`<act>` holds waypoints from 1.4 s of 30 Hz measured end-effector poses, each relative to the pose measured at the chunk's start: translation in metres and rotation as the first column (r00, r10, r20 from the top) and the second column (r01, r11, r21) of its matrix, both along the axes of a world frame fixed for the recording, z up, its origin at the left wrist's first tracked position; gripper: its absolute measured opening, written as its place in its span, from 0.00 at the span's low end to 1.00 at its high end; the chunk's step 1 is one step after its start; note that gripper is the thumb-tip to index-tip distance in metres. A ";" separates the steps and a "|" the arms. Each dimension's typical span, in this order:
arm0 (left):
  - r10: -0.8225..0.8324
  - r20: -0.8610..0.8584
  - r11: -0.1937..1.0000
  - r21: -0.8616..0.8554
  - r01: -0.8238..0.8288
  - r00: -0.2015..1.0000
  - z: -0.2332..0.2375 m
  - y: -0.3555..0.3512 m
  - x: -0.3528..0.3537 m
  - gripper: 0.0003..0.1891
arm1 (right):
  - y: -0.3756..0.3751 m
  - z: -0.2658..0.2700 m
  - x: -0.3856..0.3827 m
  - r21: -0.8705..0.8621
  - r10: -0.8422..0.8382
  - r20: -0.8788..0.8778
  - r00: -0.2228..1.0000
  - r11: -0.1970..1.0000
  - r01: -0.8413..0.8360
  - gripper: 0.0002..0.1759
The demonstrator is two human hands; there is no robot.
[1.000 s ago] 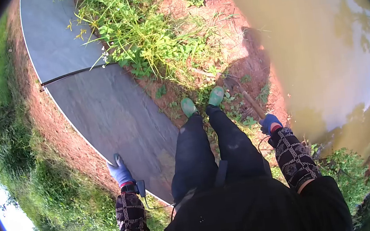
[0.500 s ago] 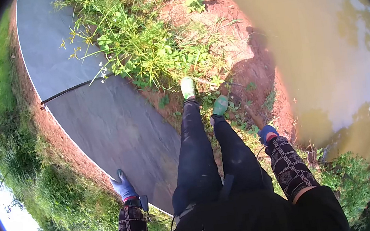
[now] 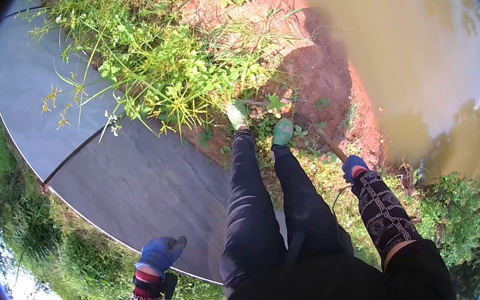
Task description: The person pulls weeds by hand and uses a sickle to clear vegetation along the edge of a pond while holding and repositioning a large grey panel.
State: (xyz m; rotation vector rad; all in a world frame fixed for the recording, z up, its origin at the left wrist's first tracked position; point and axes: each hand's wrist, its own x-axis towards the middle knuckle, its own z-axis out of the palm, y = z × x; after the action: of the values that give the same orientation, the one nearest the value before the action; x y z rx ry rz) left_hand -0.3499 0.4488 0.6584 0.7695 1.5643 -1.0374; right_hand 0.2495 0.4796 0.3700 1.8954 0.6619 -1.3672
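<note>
My left hand (image 3: 160, 255), in a blue glove, is over the outer edge of the grey paved path (image 3: 155, 190). Its fingers are curled in and the thumb points right; I can make out nothing inside them. At the right, my right hand (image 3: 354, 168), also blue-gloved, is wrapped round the wooden handle of a tool (image 3: 332, 144). The tool's dark head lies low over the red soil, just right of my green shoe (image 3: 283, 131). My other green shoe (image 3: 237, 116) is at the edge of the weeds.
Tall weeds (image 3: 178, 85) with yellow and white flower heads lean over the path. Muddy brown water (image 3: 396, 53) borders the red soil bank (image 3: 320, 74) on the right. Green bushes (image 3: 32, 217) grow beyond the path's left edge.
My left hand has come off the path's edge, moved a little left and towards me, and its fingers have curled. My right hand still holds the tool. The view has shifted slightly.
</note>
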 end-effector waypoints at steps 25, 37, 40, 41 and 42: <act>-0.810 -0.131 0.321 0.717 0.619 0.572 -0.631 0.156 0.218 0.23 | -0.017 -0.024 0.002 -0.094 0.344 0.097 0.934 0.938 -0.335 0.16; -0.494 0.243 0.752 0.601 0.270 0.835 -0.615 0.204 0.219 0.19 | -0.010 -0.025 0.000 -0.195 0.284 0.091 0.955 0.945 -0.262 0.17; -0.498 0.453 0.735 0.674 0.082 0.740 -0.532 0.230 0.248 0.17 | -0.046 -0.044 0.032 -0.093 0.222 0.089 0.971 0.972 -0.214 0.17; -0.511 0.516 0.716 0.698 0.009 0.687 -0.512 0.234 0.254 0.16 | -0.036 -0.041 0.028 -0.109 0.254 0.082 0.964 0.963 -0.245 0.17; -0.522 0.504 0.706 0.708 0.018 0.688 -0.506 0.236 0.260 0.16 | -0.033 -0.043 0.026 -0.116 0.236 0.076 0.969 0.967 -0.226 0.17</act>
State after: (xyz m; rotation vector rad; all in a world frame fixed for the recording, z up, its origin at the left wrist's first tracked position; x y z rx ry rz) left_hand -0.0901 0.6851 0.1529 1.7354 1.1242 -0.2616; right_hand 0.2758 0.4467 0.3272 1.7240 0.7258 -1.1408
